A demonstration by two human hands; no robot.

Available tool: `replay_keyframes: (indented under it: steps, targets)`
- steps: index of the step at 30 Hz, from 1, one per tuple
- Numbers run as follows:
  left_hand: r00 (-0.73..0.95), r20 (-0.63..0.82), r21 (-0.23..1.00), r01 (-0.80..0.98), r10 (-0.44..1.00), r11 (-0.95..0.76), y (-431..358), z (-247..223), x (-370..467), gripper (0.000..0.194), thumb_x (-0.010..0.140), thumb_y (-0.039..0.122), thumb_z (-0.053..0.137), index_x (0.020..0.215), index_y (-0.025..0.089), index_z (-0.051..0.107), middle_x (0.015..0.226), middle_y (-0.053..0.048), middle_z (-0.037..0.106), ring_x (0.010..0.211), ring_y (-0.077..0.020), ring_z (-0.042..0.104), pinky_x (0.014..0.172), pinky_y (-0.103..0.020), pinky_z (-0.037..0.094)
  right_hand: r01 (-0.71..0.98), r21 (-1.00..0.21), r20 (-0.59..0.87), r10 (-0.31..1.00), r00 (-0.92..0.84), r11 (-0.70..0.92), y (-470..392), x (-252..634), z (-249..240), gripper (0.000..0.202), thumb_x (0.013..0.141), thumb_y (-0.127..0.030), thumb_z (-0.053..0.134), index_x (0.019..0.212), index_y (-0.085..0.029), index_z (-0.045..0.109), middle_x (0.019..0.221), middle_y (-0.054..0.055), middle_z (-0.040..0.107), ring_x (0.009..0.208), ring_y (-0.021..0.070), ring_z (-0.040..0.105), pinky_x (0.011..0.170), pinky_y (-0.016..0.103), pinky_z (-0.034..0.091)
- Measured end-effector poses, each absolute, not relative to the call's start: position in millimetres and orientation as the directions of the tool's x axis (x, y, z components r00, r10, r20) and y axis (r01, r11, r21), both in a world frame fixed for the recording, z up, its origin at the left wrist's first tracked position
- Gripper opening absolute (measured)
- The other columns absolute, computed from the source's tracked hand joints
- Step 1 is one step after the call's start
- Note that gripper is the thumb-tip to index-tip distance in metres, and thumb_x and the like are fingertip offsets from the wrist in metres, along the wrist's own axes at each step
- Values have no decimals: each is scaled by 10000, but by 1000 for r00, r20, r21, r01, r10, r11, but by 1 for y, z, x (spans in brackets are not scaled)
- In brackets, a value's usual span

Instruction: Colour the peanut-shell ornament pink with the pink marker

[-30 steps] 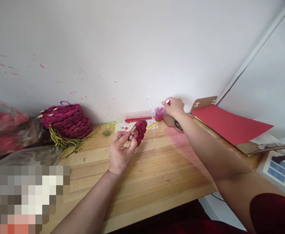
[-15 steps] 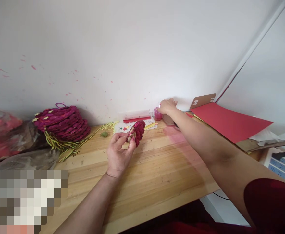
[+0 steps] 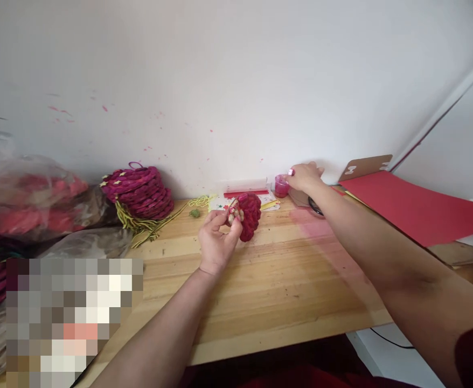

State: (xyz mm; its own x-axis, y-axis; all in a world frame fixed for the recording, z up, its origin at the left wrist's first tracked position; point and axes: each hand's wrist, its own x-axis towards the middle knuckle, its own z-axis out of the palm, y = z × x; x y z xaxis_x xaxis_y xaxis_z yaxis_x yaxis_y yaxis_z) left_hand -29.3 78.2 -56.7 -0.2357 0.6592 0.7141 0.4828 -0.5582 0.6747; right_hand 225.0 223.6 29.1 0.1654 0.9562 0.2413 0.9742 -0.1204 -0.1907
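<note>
My left hand (image 3: 219, 240) pinches a small dark red braided piece (image 3: 250, 216) by a pale beaded part, holding it above the wooden table (image 3: 252, 302). My right hand (image 3: 305, 177) reaches to the back of the table, beside a small clear cup of pink stuff (image 3: 281, 186). Its fingers are partly hidden, and whether they hold anything does not show. A black round object (image 3: 315, 207) lies under the right wrist.
Purple braided pieces with yellow-green tassels (image 3: 139, 194) are stacked at the back left, near plastic bags (image 3: 38, 199). Red sheets (image 3: 418, 207) lie at the right. A star-dotted sheet (image 3: 217, 203) and a green tuft (image 3: 195, 213) sit at the back.
The view has turned left, so most things sit further right. The braided piece in my left hand has turned, showing more of its face. My right hand remains by the cup.
</note>
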Motion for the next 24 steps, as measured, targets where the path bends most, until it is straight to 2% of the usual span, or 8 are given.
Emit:
replay_keyframes:
  steps: [2,4,7,10,13,15,19,24]
  targets:
    - [-257,688,707,446,678,-549,79,-56,-29,218,834,269,681,623,214,674,671,-8,654,674,-151,604,681,-273,516,968,-211,307,931,199,-137,211,231,34,275,980,-404,618,932,-169,753,1098,216,758,1251,439,585,1030,645,411]
    - [-274,658,741,398,701,-541,79,-56,-29,197,826,274,688,638,216,693,663,-6,650,671,-152,598,663,-272,509,951,-276,391,888,242,-138,195,234,37,309,1030,-383,504,1076,-176,728,1106,191,765,1185,388,636,1019,600,435]
    - [-284,621,778,334,731,-532,79,-56,-27,237,824,303,692,604,220,663,634,-2,617,642,-151,574,602,-265,486,776,-613,523,812,258,148,165,228,38,275,1026,-437,535,1023,-220,703,966,93,781,948,271,723,883,432,531]
    - [-269,610,786,331,746,-523,79,-56,-27,307,828,316,690,548,223,605,594,5,563,619,-148,541,577,-267,458,486,-753,573,805,154,443,131,203,33,315,1015,-544,582,961,-246,670,773,8,726,726,181,700,721,338,552]
    - [-249,601,789,338,760,-513,78,-57,-27,314,836,321,690,547,221,618,572,12,535,605,-146,509,571,-272,434,221,-758,632,775,18,613,100,169,27,369,988,-608,628,948,-242,646,728,-25,693,694,152,695,695,318,572]
    - [-235,587,797,336,775,-502,78,-57,-27,300,842,319,688,564,217,637,572,13,531,599,-143,487,565,-272,415,191,-744,653,758,4,640,84,150,22,356,990,-591,642,962,-236,658,748,-19,708,711,150,709,666,297,562]
    - [-200,549,818,328,812,-472,77,-58,-25,272,842,304,670,586,214,644,593,7,548,608,-141,475,572,-267,405,206,-713,690,723,35,670,67,135,8,238,1001,-475,663,998,-237,653,888,-1,745,756,149,716,695,307,566]
    - [-166,581,792,342,797,-506,72,-55,-24,261,830,278,663,584,214,605,600,17,536,612,-137,495,616,-276,437,424,-517,825,565,13,744,62,139,1,94,980,-364,690,988,-275,663,919,24,755,854,210,694,796,409,540]
